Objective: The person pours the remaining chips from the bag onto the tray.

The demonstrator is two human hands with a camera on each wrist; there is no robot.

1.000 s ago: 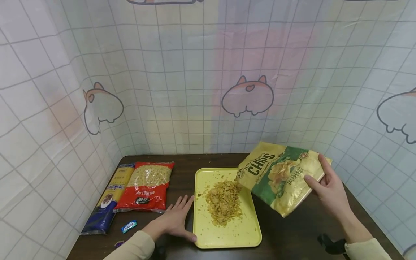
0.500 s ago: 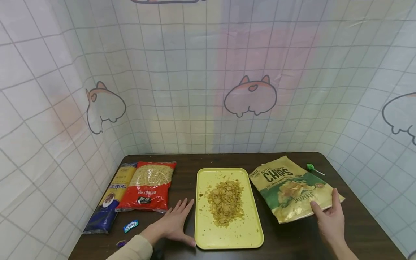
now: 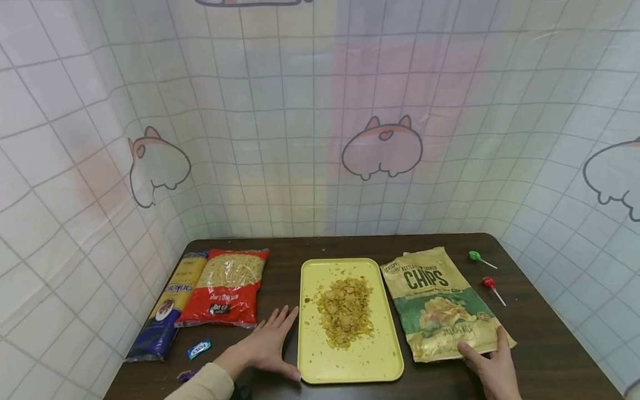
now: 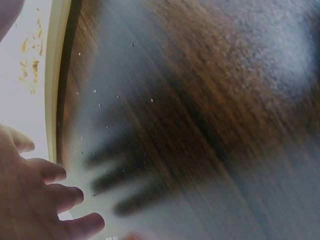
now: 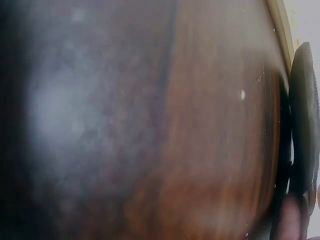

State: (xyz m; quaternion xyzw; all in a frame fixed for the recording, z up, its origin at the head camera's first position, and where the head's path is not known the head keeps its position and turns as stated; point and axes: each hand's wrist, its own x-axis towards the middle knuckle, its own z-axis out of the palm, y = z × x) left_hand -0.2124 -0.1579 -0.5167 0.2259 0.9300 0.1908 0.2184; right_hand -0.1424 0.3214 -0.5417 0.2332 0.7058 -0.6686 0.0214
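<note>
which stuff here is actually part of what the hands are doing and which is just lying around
In use:
chip bag, its near end held by the right hand
yellow tray with the pile of chips
left hand, flat on the table by the tray

Lying about:
red pasta bag
blue-and-yellow packet
two lollipops
small blue sweet

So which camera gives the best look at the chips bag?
The head view: the whole chips bag lies flat on the table beside the yellow tray, the right hand touching its near corner. The right wrist view shows only a dark blurred edge; the left wrist view shows none.
</note>
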